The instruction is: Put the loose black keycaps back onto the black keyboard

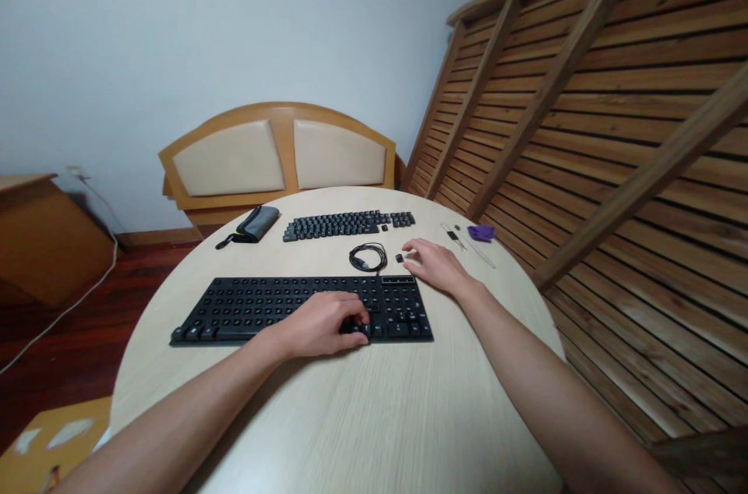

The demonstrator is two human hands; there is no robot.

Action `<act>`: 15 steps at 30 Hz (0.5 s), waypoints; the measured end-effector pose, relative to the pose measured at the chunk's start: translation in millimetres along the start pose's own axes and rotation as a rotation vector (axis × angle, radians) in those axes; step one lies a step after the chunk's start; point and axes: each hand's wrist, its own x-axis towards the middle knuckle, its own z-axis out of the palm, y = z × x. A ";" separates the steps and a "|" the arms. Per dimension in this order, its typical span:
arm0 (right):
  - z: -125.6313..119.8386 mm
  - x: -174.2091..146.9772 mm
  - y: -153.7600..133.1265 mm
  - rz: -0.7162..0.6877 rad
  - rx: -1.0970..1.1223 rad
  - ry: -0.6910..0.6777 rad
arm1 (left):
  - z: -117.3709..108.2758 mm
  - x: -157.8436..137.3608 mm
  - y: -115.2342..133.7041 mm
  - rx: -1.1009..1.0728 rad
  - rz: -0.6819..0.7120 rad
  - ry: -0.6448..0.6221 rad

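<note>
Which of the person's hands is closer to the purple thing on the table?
Right. The right hand is to the left of the purple thing; the left hand is much farther off, at the black keyboard.

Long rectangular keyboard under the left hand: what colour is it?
The long rectangular keyboard is black; the head view, the only one here, shows it.

With my keyboard (257,294) as the dial's centre on the desk (421,408) and me at six, the pouch (258,223) lies at eleven, the keycap rows (336,225) just past twelve, the cable (354,262) at one. At two, a loose keycap (399,258) lies between that cable and my right hand (435,264), the cloth (481,233) farther out.
</note>
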 end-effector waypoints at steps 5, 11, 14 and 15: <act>7.2 2.9 -4.1 -0.021 0.047 -0.044 | 1.5 -0.6 -1.3 0.000 0.003 0.012; 7.4 5.5 2.2 -0.024 0.142 -0.064 | -0.6 0.2 0.4 -0.002 -0.005 -0.002; 2.0 1.8 3.7 -0.023 0.204 -0.062 | -1.0 0.3 0.8 0.000 -0.004 -0.007; -1.0 -0.2 2.4 -0.018 0.242 -0.055 | -0.7 0.2 0.5 -0.001 -0.003 -0.005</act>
